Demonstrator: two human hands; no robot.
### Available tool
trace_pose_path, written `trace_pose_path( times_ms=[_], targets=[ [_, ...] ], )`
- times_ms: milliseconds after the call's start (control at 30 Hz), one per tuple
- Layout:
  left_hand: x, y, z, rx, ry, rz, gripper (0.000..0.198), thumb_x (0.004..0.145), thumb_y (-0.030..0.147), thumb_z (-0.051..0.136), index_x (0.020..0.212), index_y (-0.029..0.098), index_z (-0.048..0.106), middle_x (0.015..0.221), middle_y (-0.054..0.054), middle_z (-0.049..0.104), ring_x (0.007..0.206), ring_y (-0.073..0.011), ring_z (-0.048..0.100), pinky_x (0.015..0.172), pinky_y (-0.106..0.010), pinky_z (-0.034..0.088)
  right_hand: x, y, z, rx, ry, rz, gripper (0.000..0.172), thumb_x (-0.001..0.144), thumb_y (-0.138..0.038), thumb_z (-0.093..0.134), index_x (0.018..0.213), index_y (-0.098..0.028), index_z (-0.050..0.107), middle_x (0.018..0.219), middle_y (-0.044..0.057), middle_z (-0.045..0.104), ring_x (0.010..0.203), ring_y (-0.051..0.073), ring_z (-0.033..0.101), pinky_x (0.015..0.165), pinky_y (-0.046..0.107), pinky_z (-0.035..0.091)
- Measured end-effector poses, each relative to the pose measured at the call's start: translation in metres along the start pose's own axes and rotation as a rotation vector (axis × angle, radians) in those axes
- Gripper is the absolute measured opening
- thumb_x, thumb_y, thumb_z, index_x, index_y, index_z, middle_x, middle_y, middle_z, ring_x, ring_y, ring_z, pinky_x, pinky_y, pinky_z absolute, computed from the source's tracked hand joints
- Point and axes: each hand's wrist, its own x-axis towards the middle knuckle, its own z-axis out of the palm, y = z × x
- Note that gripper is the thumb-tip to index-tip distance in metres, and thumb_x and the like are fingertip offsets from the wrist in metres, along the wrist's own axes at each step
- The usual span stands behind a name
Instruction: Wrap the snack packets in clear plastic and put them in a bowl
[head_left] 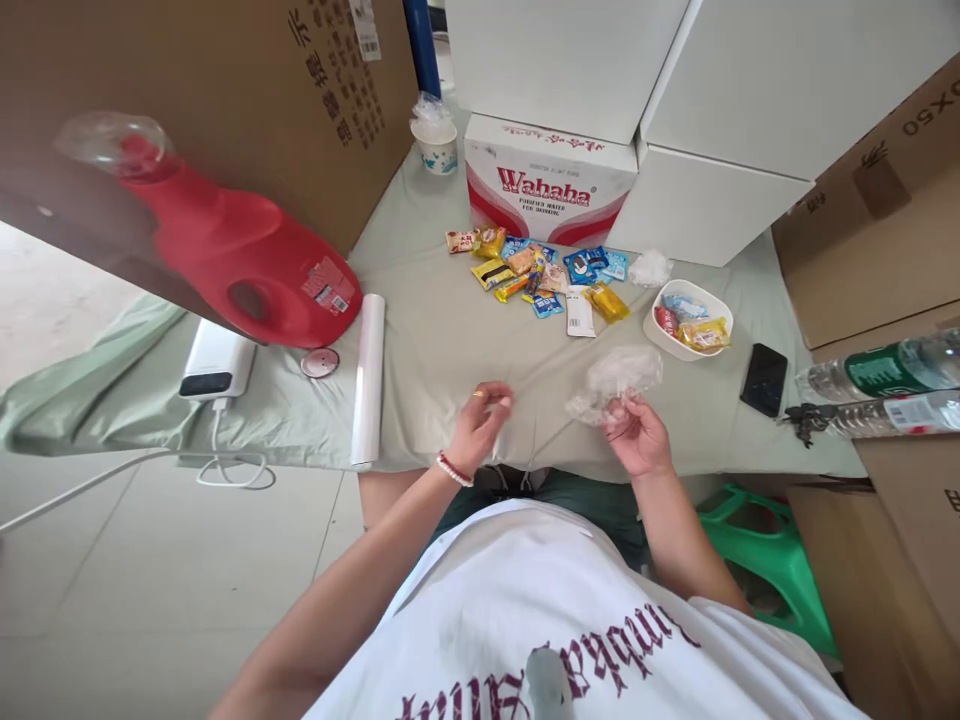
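Note:
My right hand pinches a crumpled clear plastic bag just above the cloth near the front edge. To its left, my left hand has its fingers curled, thumb near the index finger; whether anything thin is between them cannot be made out. Beyond both hands lies a loose pile of wrapped snacks in front of the Wahaba carton. A white bowl with several wrapped snacks in it stands right of the pile. Another crumpled clear bag rests just behind the bowl.
A red jug, a white power bank with cable and a plastic roll are at left. The carton and a paper cup stand behind. At right are a black phone, bottles and a green stool.

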Motion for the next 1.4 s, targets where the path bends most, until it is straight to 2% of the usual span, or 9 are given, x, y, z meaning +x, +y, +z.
trace_pose_path(
  times_ms=[133,233,300,433,633,800,1167,1333,1400],
  targets=[
    [0.004,0.017,0.036,-0.455,-0.217,-0.304,0.067,0.078,0.072,0.077,0.124,0.025,0.065,0.132,-0.011,0.067,0.127,-0.031,0.062,0.088,-0.039,0.059,-0.011,0.021,0.017,0.195,-0.188,0.282,0.021,0.076,-0.019,0.073,0.082,-0.021,0.053,0.058,-0.009,0.044,0.043,0.004,0.04,0.032,0.009,0.028],
    [0.0,0.022,0.042,-0.623,-0.518,-0.415,0.069,0.069,0.066,0.087,0.116,0.019,0.071,0.115,-0.014,0.074,0.112,-0.0325,0.069,0.085,-0.039,0.059,-0.013,0.034,0.031,0.188,-0.286,0.37,0.021,0.079,-0.021,0.071,0.079,-0.02,0.05,0.058,-0.009,0.044,0.038,0.003,0.034,0.029,0.011,0.025],
    [-0.004,0.021,0.037,-0.718,-0.564,-0.404,0.059,0.067,0.054,0.093,0.107,0.016,0.073,0.101,-0.012,0.076,0.095,-0.027,0.073,0.079,-0.035,0.058,-0.011,0.039,0.037,0.157,-0.289,0.359,0.024,0.079,-0.021,0.071,0.077,-0.021,0.047,0.059,-0.008,0.046,0.039,0.004,0.036,0.031,0.012,0.028],
    [-0.006,0.016,0.017,-0.814,-0.258,-0.361,0.037,0.064,0.03,0.096,0.083,0.017,0.067,0.074,0.001,0.069,0.066,-0.0131,0.066,0.066,-0.027,0.054,-0.005,0.036,0.036,0.092,-0.143,0.231,0.027,0.075,-0.022,0.076,0.081,-0.022,0.05,0.061,-0.008,0.049,0.047,0.006,0.047,0.035,0.011,0.034],
    [0.011,0.012,-0.007,-0.769,-0.014,-0.309,0.044,0.061,0.02,0.096,0.066,0.017,0.053,0.072,0.004,0.063,0.066,-0.0089,0.063,0.06,-0.021,0.047,0.007,0.023,0.022,0.022,0.068,0.054,0.03,0.072,-0.023,0.078,0.081,-0.022,0.049,0.069,-0.007,0.058,0.046,0.003,0.043,0.033,0.009,0.026],
    [0.025,0.008,-0.018,-0.722,0.138,-0.192,0.049,0.058,0.018,0.097,0.068,0.019,0.048,0.084,0.003,0.065,0.085,-0.0126,0.069,0.069,-0.023,0.051,0.019,0.012,0.01,-0.053,0.219,-0.178,0.034,0.07,-0.03,0.08,0.081,-0.022,0.049,0.081,-0.002,0.072,0.056,0.006,0.056,0.045,0.014,0.041],
    [0.011,-0.012,-0.046,-0.637,0.29,-0.266,0.045,0.061,0.027,0.094,0.084,0.022,0.055,0.087,0.0,0.071,0.085,-0.0182,0.072,0.07,-0.03,0.057,0.024,0.021,-0.031,-0.773,0.254,-0.01,0.033,0.066,-0.044,0.078,0.086,-0.022,0.062,0.087,0.004,0.074,0.073,0.016,0.064,0.059,0.024,0.047],
    [0.004,-0.012,-0.054,-0.513,0.272,-0.26,0.042,0.058,0.024,0.091,0.084,0.02,0.058,0.088,-0.002,0.072,0.084,-0.0158,0.072,0.075,-0.028,0.057,0.062,-0.025,-0.049,-1.321,0.588,-0.523,0.031,0.088,-0.049,0.055,0.093,-0.02,0.065,0.093,0.01,0.072,0.088,0.023,0.064,0.089,0.039,0.052],
    [0.003,-0.011,-0.055,-0.466,0.272,-0.257,0.044,0.055,0.023,0.091,0.085,0.018,0.06,0.088,-0.003,0.072,0.083,-0.0144,0.07,0.075,-0.027,0.055,0.084,-0.043,-0.044,-1.424,0.63,-0.58,0.035,0.094,-0.048,0.049,0.102,-0.018,0.066,0.104,0.013,0.071,0.093,0.023,0.064,0.095,0.041,0.05]
  ],
)
